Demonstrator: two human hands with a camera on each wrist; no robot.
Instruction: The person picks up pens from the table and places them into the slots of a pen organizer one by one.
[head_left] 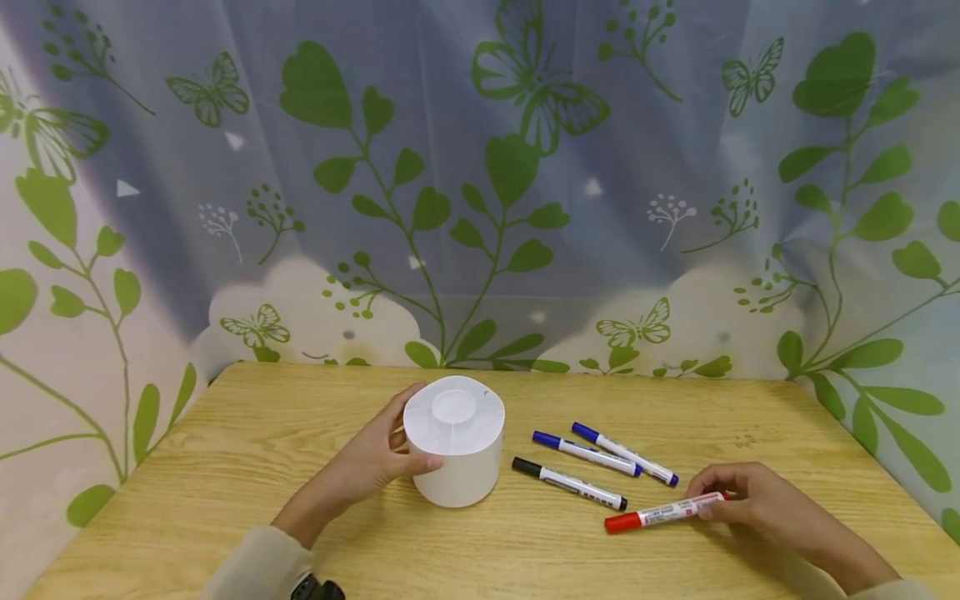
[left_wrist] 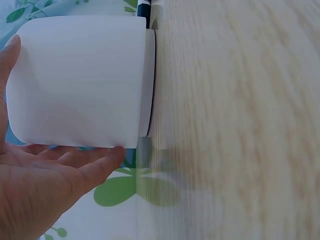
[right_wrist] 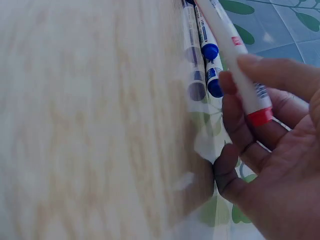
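My left hand (head_left: 367, 458) grips the side of a white pen holder (head_left: 461, 479), thumb at the front and fingers round the back. The holder is rounded, with a slanted top, a round inner compartment and a divider. It stands upright on the table, and the left wrist view shows its side wall (left_wrist: 80, 82) between thumb and fingers. On the right, my right hand (head_left: 765, 508) pinches a red marker (head_left: 663, 512) near its back end, red cap pointing left. The right wrist view shows the marker (right_wrist: 240, 70) between thumb and fingers, tilted and apart from the tabletop.
Between the hands lie a black-capped marker (head_left: 570, 484) and two blue markers, one nearer (head_left: 588, 454) and one farther (head_left: 626, 454). They rest on the wooden table (head_left: 300, 417). A leaf-patterned curtain (head_left: 637, 208) hangs behind the table's back edge.
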